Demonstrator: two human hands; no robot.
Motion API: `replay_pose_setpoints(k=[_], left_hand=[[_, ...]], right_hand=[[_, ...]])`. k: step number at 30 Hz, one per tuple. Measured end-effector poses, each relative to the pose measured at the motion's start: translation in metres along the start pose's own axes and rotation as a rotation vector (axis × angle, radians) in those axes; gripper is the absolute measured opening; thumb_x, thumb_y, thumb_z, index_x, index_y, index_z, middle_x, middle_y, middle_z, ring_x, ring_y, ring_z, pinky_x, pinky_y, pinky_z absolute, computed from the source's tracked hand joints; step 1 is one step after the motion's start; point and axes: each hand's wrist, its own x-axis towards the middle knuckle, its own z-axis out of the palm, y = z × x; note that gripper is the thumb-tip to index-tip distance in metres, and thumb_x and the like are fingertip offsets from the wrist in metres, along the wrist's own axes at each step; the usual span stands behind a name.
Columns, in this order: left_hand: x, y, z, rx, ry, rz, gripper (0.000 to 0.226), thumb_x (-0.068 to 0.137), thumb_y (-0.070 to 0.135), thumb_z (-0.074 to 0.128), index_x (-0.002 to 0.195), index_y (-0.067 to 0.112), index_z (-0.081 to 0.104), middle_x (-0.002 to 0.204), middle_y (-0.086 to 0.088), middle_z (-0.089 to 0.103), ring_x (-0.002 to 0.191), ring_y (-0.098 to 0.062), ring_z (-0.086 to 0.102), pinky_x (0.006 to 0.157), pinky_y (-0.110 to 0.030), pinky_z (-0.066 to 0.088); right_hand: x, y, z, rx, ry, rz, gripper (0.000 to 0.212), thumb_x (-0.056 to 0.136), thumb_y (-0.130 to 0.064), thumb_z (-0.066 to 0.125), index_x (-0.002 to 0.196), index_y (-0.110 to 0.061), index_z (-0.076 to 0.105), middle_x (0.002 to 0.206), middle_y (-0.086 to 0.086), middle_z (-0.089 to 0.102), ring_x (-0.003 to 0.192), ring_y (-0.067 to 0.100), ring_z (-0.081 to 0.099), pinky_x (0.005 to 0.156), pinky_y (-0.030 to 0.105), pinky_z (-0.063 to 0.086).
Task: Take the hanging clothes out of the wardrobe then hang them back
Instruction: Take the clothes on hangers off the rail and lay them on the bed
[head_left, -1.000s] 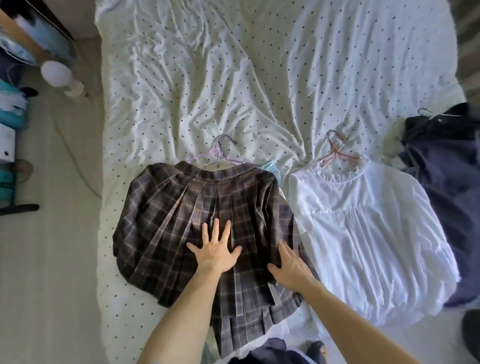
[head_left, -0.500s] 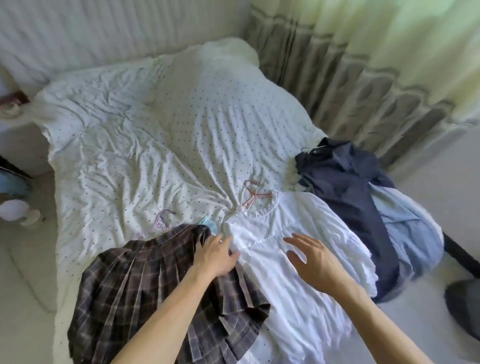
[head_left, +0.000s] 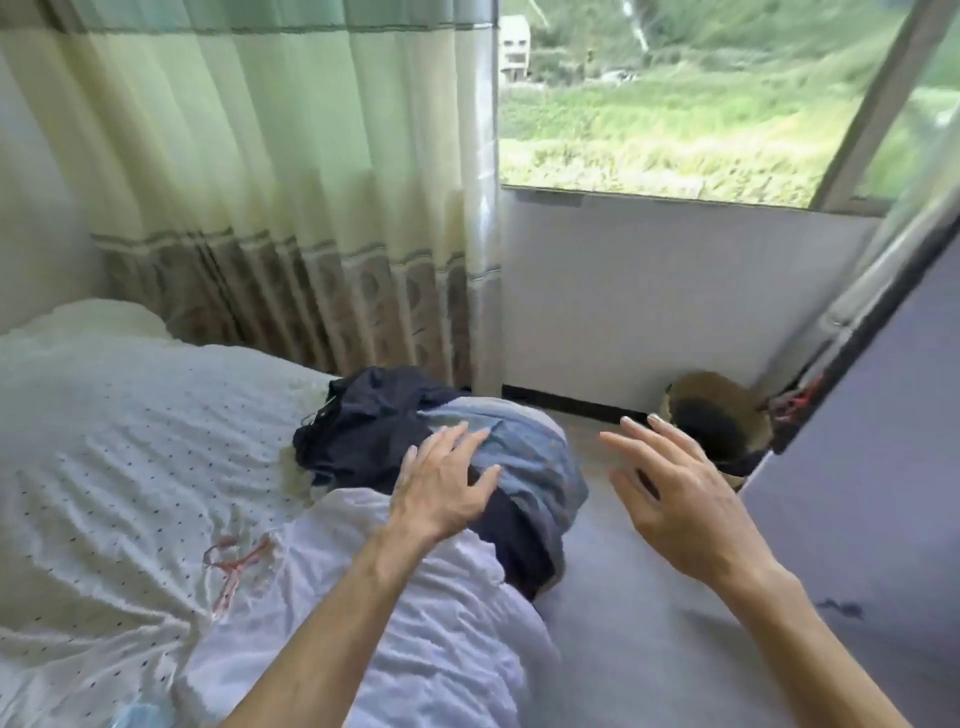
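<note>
Pale green curtains (head_left: 260, 182) hung behind a dotted bedsheet (head_left: 104, 441), where a white blouse (head_left: 415, 623) lay with a pink hanger (head_left: 234, 566) at its neck. Beside it, a navy garment (head_left: 363, 431) and a blue garment (head_left: 530, 452) were heaped at the bed's edge. The left hand (head_left: 441, 488) was spread over the blue garment (contact unclear), gripping nothing. The right hand (head_left: 680, 504) hung open above the floor.

Left hand (head_left: 444, 486) and right hand (head_left: 675, 499) outstretched, fingers (head_left: 621, 444) spread.

The left hand (head_left: 441, 491) and right hand (head_left: 680, 504) are bare; both forearms bare too.
</note>
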Motion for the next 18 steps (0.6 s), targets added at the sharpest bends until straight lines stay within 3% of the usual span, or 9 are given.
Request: replay_pose_setpoints(k=[3,8,18], left_hand=[[0.038,0.078,0.018,0.009,-0.035,0.201,0.056,0.096,0.052,0.048,0.149,0.037,0.038,0.160,0.006,0.031,0.149,-0.014,0.023,0.120,-0.045,0.021],[0.095,0.203,0.049,0.030,-0.084,0.472,0.056,0.096,0.052,0.051,0.149,0.038,0.039,0.158,0.006,0.033,0.148,-0.015,0.024,0.120,-0.043,0.022],[0.164,0.416,0.120,0.037,-0.245,1.030,0.055,0.098,0.054,0.043,0.150,0.041,0.033,0.160,0.009,0.030,0.148,-0.015,0.024,0.120,-0.039,0.023]], right_hand=[[-0.026,0.062,-0.048,-0.005,0.105,0.212,0.038,0.096,-0.032,0.060,0.134,-0.034,0.061,0.147,-0.009,0.050,0.146,0.013,0.030,0.119,0.035,0.029],[-0.070,0.134,-0.109,-0.066,0.260,0.502,0.038,0.098,-0.036,0.054,0.136,-0.038,0.057,0.149,-0.014,0.047,0.147,0.009,0.026,0.117,0.035,0.028],[-0.144,0.222,-0.173,-0.333,0.453,0.898,0.049,0.096,-0.052,0.034,0.135,-0.036,0.059,0.147,-0.011,0.050,0.145,0.012,0.030,0.119,0.032,0.026]])
